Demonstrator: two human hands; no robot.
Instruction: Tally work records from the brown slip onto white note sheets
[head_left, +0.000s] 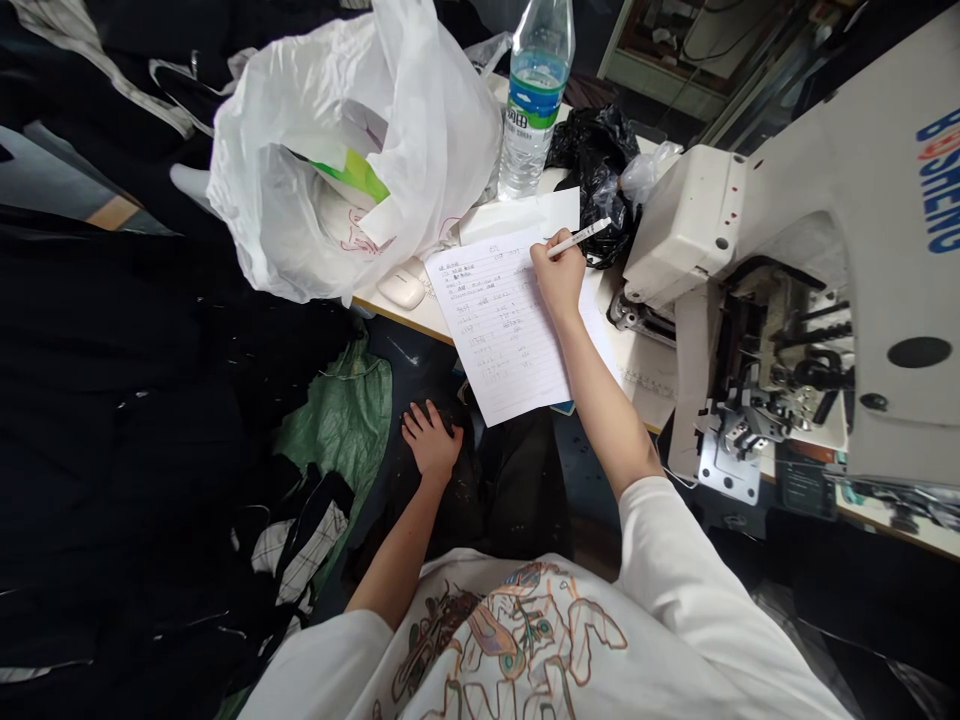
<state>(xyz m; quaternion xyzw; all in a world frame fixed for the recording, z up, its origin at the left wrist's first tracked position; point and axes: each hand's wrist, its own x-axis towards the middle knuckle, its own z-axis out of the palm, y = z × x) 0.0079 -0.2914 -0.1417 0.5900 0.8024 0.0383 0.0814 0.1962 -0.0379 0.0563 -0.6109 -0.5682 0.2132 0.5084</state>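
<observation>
A white pen (581,238) is gripped in my right hand (559,275), which rests on the upper right of a lined sheet of paper (495,385). Handwriting covers much of the sheet, and its lower end hangs over the table's front edge. The pen's tip is hidden behind my fingers. My left hand (433,442) lies flat on my dark-trousered thigh with its fingers spread, holding nothing.
Behind the paper stand a white plastic bag (285,110), a water bottle (534,100) and a black plastic bag (600,150). A white computer mouse (401,288) sits left of the sheet. An industrial sewing machine (847,190) fills the right side. Dark garments (135,400) are piled at left.
</observation>
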